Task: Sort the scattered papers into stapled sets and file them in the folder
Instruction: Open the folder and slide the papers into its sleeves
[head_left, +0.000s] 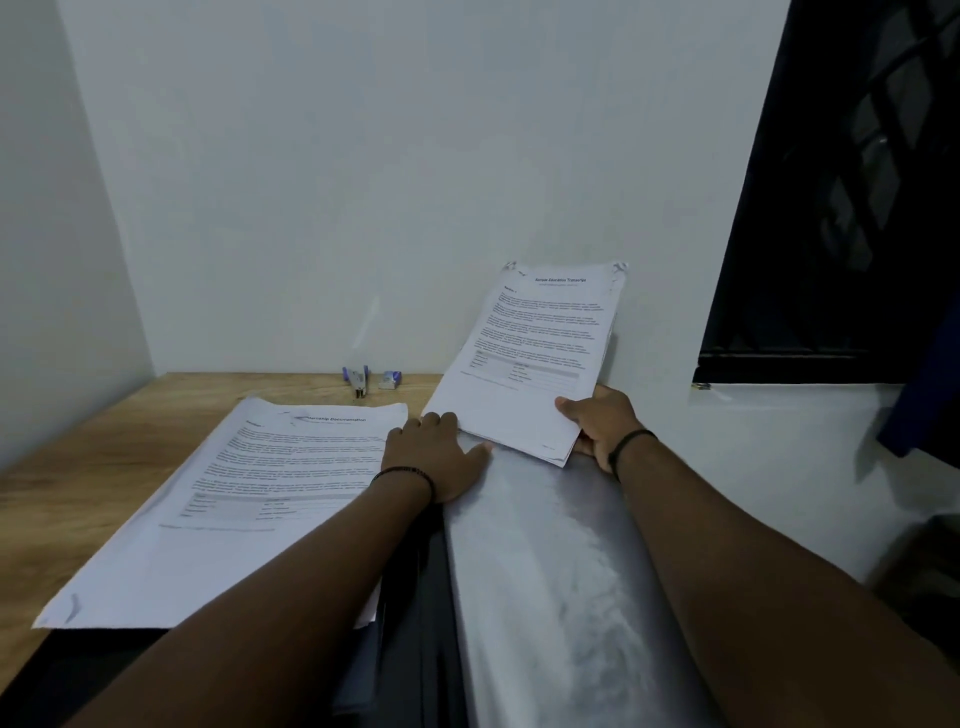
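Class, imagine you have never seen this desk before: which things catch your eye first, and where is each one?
First comes the paper set lifted at the right, gripped at its near edge by the right hand. Next, the left hand rests flat on the shiny plastic sleeve of the open folder in the middle. A second paper set lies flat at the left, with a stapler by the back wall.

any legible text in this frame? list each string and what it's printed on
"Sample Education Transcript": heading of the paper set held in the right hand.
"...ernship Documentation": heading of the paper stack lying on the desk; its first letters are smudged.
Body text and tables on both: too small and blurred to read.
Stapler and staple box: no readable marking.
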